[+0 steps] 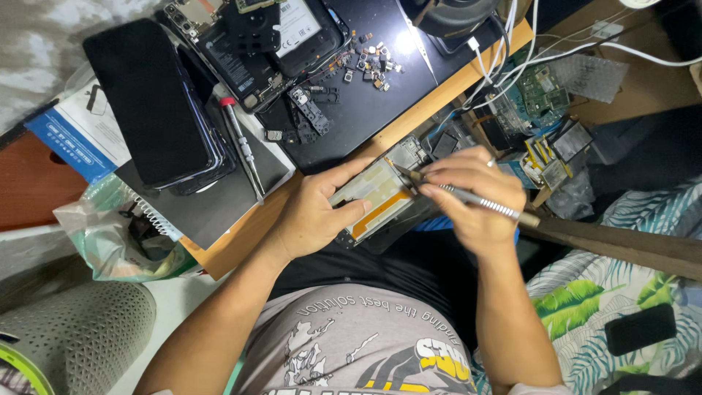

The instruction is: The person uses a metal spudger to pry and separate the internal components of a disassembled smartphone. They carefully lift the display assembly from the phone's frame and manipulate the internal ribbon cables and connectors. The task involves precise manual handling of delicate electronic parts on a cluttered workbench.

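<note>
Phone frame [379, 192] sits over the lap, just off the near edge of the desk [241, 241], gripped along its lower side by the left hand [314, 212]. Right hand [468, 194] pinches a screwdriver [468, 196], tip touching the frame's upper right corner. Beyond the frame, the desk's black mat [373, 88] is crowded: small parts [373, 62], another screwdriver [241, 143], a black phone [150, 102] far left. Open room is only below the frame.
</note>
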